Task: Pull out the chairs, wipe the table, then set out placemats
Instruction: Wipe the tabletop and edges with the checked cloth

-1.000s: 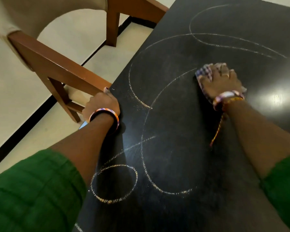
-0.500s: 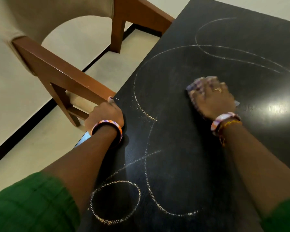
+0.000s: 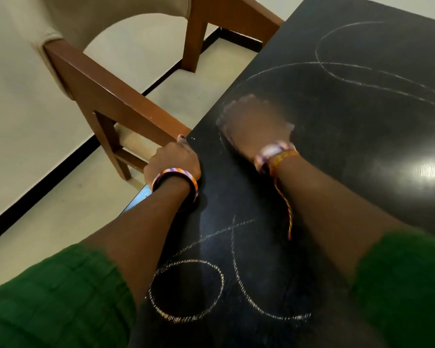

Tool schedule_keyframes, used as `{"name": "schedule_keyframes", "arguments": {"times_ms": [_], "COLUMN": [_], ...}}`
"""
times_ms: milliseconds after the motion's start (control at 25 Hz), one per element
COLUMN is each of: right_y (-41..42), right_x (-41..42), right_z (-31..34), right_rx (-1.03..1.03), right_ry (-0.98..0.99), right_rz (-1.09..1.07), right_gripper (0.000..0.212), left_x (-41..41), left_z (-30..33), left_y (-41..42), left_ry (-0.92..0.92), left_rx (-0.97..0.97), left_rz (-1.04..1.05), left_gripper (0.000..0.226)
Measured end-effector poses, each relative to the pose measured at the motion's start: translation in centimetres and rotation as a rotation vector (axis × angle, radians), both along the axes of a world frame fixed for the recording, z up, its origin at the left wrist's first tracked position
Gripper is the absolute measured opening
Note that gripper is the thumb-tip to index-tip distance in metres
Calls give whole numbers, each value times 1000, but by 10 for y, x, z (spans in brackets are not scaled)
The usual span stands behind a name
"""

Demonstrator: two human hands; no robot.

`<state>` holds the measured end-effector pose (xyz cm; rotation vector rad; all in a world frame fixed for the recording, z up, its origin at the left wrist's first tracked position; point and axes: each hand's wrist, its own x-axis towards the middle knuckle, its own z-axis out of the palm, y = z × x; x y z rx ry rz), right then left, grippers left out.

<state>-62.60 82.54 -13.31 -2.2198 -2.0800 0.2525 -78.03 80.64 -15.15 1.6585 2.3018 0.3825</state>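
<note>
The black table (image 3: 362, 136) fills the right half of the view, its top marked with looping chalk lines (image 3: 186, 290). My right hand (image 3: 254, 124) presses flat on a checked cloth (image 3: 225, 113) near the table's left edge; both are motion-blurred and only the cloth's fringe shows around the fingers. My left hand (image 3: 172, 160) grips the table's left edge, thumb on top. A wooden chair (image 3: 111, 91) with a beige padded back stands on the floor just left of the table, its armrest end close to my left hand.
Pale tiled floor (image 3: 60, 197) with a black stripe runs along the left. A bright light reflection sits on the tabletop at the right. My green sleeves fill the bottom corners.
My right hand has swept the cloth leftward across the table toward the left edge, erasing part of the chalk curve there. My left hand has stayed gripping the edge.
</note>
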Motion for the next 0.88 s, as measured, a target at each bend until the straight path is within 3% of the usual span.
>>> {"name": "schedule_keyframes", "arguments": {"times_ms": [120,280,520,640,760,880], "right_y": [21,-73,45,23,4,65], "right_x": [-15,-21,-28,-33,-24,6], "right_z": [4,-18,5,-13,-23,-7], "right_rx": [-27,202,-12,100,216,84], "right_ry": [-8,-3,-8,-10,2,-34], "right_rz": [21,173,42,122,200,121], "right_gripper": [60,59,58,57,57,59], "left_x": [-2,-3,1,-1,3,6], "left_z": [-1,0,4,4,1,-3], "left_y": [3,3,2,4,8,11], "left_ry": [-29,-60,-58,-42,102,256], "left_rx": [-13,-21,-4,7,99,149], "left_rz": [-3,-15,-16,-35,-185,-190], "left_gripper": [58,57,56,49,40,55]}}
